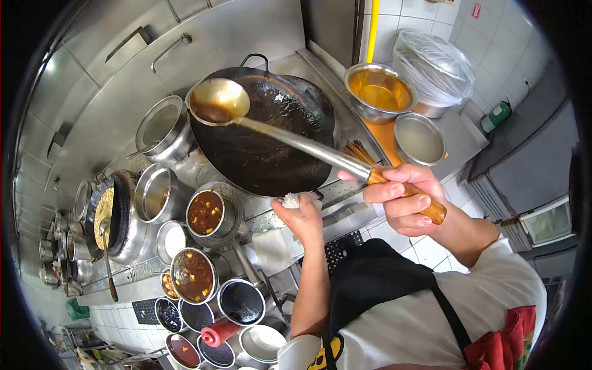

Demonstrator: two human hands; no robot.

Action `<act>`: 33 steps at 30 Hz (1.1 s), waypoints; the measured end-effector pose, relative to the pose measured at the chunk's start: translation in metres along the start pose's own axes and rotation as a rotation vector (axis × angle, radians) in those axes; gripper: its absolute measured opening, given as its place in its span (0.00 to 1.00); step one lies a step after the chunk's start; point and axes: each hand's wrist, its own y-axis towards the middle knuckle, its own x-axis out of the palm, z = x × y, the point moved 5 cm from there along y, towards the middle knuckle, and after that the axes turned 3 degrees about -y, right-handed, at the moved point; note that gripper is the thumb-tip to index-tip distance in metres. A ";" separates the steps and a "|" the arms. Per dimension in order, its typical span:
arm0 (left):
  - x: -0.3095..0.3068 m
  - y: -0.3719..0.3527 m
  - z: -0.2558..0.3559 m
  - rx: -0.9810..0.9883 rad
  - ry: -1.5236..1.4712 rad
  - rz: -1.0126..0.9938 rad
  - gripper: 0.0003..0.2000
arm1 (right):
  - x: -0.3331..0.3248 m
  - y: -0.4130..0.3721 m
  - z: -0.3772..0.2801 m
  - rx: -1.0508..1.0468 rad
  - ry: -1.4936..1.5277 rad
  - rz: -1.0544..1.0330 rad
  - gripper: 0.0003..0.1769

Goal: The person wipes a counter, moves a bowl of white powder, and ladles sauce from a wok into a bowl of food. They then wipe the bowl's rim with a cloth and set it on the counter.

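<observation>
My right hand (407, 197) grips the wooden handle of a long steel ladle (217, 101). Its bowl holds brown sauce and hangs above the left rim of a large black wok (271, 132). The wok has dark sauce film inside. My left hand (301, 216) is closed on a white cloth at the wok's near edge, beside the stove rail.
Steel pots (161, 126) and sauce bowls (206, 213) crowd the counter to the left. A bowl of oil (379, 91) and a bowl of pale liquid (419, 139) sit right of the wok. A second wok with a ladle (106, 216) stands far left. A red bottle (219, 332) lies among condiment tins.
</observation>
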 end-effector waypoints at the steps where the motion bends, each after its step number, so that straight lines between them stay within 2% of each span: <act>1: -0.002 0.002 -0.007 -0.013 0.005 0.000 0.34 | -0.002 0.000 -0.001 -0.032 -0.010 -0.036 0.26; 5: -0.006 -0.003 -0.006 -0.042 0.000 0.000 0.34 | -0.002 -0.011 -0.021 -0.117 -0.212 0.144 0.26; 6: -0.005 -0.004 -0.006 -0.032 -0.010 -0.012 0.34 | -0.004 -0.013 -0.027 -0.118 -0.271 0.214 0.20; 9: -0.004 -0.008 0.000 0.005 -0.014 -0.036 0.34 | -0.017 -0.032 -0.044 -0.174 -0.653 0.631 0.12; 13: 0.000 -0.011 0.012 0.111 0.087 -0.016 0.33 | -0.028 -0.044 -0.049 -0.012 -0.909 0.877 0.12; 16: 0.003 -0.013 0.020 0.199 0.138 -0.018 0.33 | -0.016 -0.040 -0.032 -0.008 -0.953 1.008 0.11; 19: 0.006 -0.014 0.028 0.232 0.160 -0.026 0.33 | 0.007 -0.036 -0.013 0.043 -0.843 0.863 0.14; 20: 0.006 -0.014 0.029 0.235 0.170 -0.028 0.32 | 0.013 -0.035 -0.006 0.043 -0.747 0.755 0.22; 23: 0.007 -0.010 0.023 0.261 0.182 -0.007 0.32 | 0.014 -0.032 0.002 0.027 -0.302 0.321 0.26; 24: 0.006 -0.008 0.020 0.209 0.161 -0.008 0.33 | 0.013 -0.029 0.003 0.030 -0.140 0.184 0.23; 27: 0.001 0.000 0.010 0.067 0.064 -0.023 0.34 | 0.010 -0.022 0.002 -0.028 0.023 -0.011 0.24; 29: -0.002 0.006 0.000 0.004 -0.050 -0.079 0.35 | 0.005 -0.021 -0.006 -0.071 -0.015 -0.011 0.25; 31: -0.004 0.003 -0.001 -0.017 -0.042 -0.057 0.34 | 0.004 -0.021 -0.021 -0.107 -0.115 0.051 0.26; 32: -0.003 0.001 0.000 -0.028 -0.042 -0.048 0.34 | 0.003 -0.021 -0.028 -0.130 -0.161 0.127 0.21; 33: -0.002 0.000 -0.001 -0.022 -0.036 -0.035 0.34 | -0.003 -0.020 -0.036 -0.133 -0.217 0.193 0.22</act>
